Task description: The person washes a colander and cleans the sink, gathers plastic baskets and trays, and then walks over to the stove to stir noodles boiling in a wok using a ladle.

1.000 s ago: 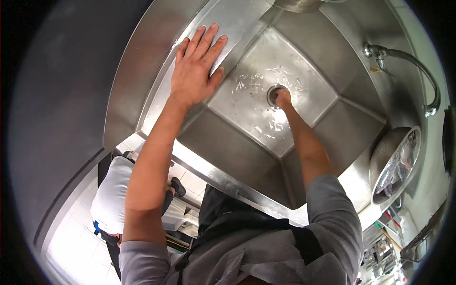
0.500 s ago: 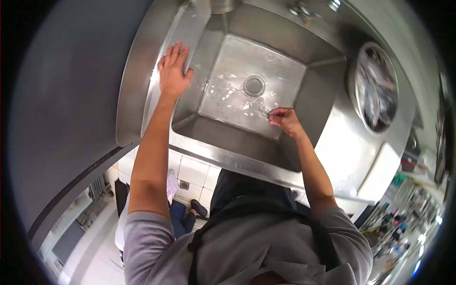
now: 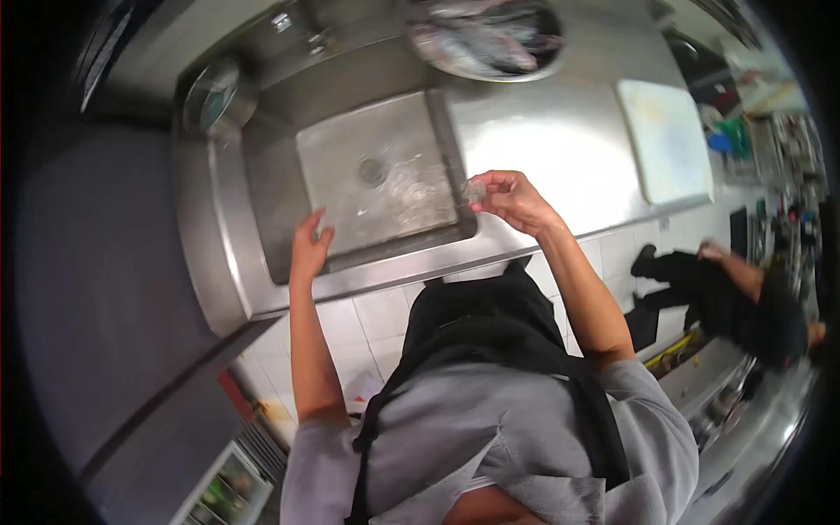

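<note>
Centre: your right hand (image 3: pixel 518 205) pinches a grey clump (image 3: pixel 473 191), likely to contain it. Left of centre: your left hand (image 3: pixel 309 248), half-open, apparently empty, at the sink (image 3: pixel 341 140).

Between and beyond the left hand (image 3: pixel 311 248) and the right hand (image 3: pixel 518 205), the sink (image 3: pixel 337 149) was bare grey metal, its walls smooth and dull, its wet floor glossy in patches. The counter (image 3: pixel 542 131) beyond the right hand was smooth metal with a bright, blurred sheen. Farther off, the bowl (image 3: pixel 503 79) had a shiny metal rim, and the fish (image 3: pixel 481 39) in it looked slick and silvery. The board (image 3: pixel 661 144), right of the right hand, looked like matt white plastic, faintly stained. The clump (image 3: pixel 473 192) in the right hand's fingertips looked rough and greyish, its material unclear. Nearer than both hands, the apron (image 3: pixel 481 324) was matt black cloth, the shirt (image 3: pixel 455 411) soft grey cloth, and the tiles (image 3: pixel 346 328) smooth and pale.
</note>
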Demonstrator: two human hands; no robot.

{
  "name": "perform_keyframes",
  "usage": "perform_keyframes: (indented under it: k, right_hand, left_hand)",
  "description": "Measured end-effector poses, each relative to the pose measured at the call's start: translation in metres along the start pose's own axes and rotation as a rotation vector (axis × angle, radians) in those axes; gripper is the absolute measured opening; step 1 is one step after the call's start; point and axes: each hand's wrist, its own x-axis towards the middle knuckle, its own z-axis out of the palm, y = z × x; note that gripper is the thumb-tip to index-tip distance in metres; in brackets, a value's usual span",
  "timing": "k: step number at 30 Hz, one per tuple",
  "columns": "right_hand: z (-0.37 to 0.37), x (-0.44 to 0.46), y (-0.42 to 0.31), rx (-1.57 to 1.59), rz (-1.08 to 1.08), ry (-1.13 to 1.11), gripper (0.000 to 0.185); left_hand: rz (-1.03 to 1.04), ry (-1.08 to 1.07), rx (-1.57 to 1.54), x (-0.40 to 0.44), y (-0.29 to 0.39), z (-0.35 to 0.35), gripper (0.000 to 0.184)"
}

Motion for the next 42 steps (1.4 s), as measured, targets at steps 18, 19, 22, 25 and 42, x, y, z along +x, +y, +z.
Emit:
perform_keyframes:
  k: [18, 19, 22, 25, 42]
  right_hand:
    - [-0.504, -0.384, -0.316, -0.727, -1.226, 1.345, 0.026]
    - [-0.539, -0.372, -0.315, -0.783, -1.234, 1.466, 0.025]
    - [-0.714, -0.292, -0.249, -1.257, -0.541, 1.630, 0.025]
    - [-0.769, -0.279, -0.253, -1.304, -0.315, 1.623, 0.026]
    - [-0.635, -0.239, -0.249, -1.290, -0.566, 1.278, 0.041]
  left_hand:
    - [-0.083, -0.031, -0.039, -0.028, 0.187, 0.220, 0.036]
    - [-0.083, -0.023, -0.048, -0.027, 0.199, 0.229, 0.036]
    - [-0.064, -0.055, 0.017, -0.033, 0.228, 0.238, 0.035]
    - [-0.109, 0.036, -0.064, -0.042, 0.246, 0.242, 0.033]
    - [-0.176, 0.456, -0.123, -0.065, 0.107, 0.111, 0.027]
